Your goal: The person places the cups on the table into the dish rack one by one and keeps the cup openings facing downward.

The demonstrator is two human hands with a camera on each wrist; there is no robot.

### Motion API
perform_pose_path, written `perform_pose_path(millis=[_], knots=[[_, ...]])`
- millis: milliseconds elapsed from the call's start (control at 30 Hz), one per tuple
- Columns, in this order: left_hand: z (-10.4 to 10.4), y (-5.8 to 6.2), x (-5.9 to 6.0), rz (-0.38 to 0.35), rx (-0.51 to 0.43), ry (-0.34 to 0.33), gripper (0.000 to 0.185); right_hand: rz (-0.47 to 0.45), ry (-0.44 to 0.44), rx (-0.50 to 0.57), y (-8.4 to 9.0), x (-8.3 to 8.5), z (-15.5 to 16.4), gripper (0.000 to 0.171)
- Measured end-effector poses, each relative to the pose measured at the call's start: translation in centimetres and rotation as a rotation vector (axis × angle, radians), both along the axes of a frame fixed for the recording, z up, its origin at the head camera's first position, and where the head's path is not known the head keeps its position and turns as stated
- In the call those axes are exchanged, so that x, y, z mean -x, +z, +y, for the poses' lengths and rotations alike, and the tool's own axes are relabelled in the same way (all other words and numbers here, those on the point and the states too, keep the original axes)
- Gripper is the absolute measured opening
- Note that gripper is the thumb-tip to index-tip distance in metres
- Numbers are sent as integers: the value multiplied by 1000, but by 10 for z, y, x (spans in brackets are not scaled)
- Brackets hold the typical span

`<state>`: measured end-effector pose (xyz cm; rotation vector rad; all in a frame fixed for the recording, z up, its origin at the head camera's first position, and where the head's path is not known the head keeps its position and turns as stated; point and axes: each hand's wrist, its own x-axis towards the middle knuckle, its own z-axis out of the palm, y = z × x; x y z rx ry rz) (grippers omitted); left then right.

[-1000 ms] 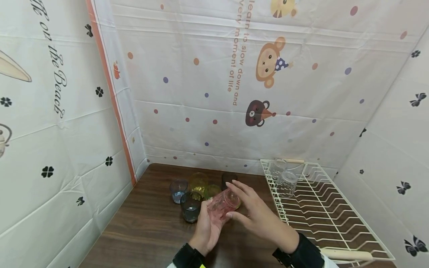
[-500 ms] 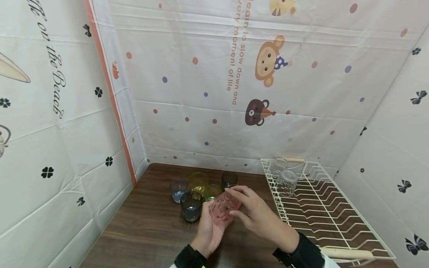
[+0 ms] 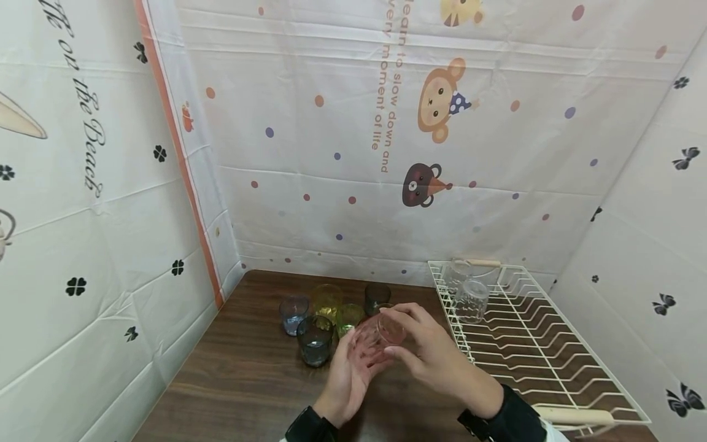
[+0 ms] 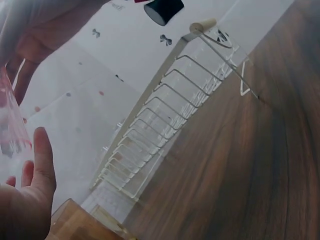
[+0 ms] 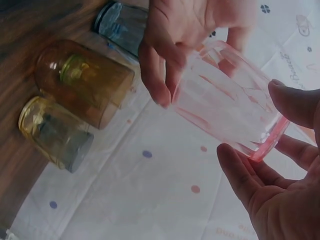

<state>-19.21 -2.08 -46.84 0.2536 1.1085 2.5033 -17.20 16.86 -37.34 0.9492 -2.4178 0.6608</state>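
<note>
While both hands meet above the near middle of the wooden surface (image 3: 243,380), a pink glass (image 3: 378,334) lies tilted between them. Left hand (image 3: 349,374) cups it from below, fingers curled round its side. Right hand (image 3: 431,356) pinches the rim end, thumb and fingertips on it. Just beyond, a cluster of coloured glasses stands toward the far edge: dark blue glass (image 3: 315,341), green glass (image 3: 348,317), pale blue glass (image 3: 293,314), yellow glass (image 3: 327,301), brown glass (image 3: 377,298). White wire rack (image 3: 530,362) along the right edge holds a clear glass (image 3: 471,301) at its far end.
</note>
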Motion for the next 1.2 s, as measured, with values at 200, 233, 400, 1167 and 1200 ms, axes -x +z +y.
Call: perform_pose_path(millis=[200,233,400,1167,1200], knots=[[-6,1,-2,31,82,5,82,70,-26,27,8,2,14,70],[-8,1,-2,43,98,11,81,76,-30,28,9,3,16,69],[-13,5,-3,111,164,47,71,91,-95,30,17,6,32,69],[-10,4,-7,294,372,321,41,51,-419,144,12,19,113,63],[-10,4,-6,289,376,321,40,38,-433,142,12,19,116,63]])
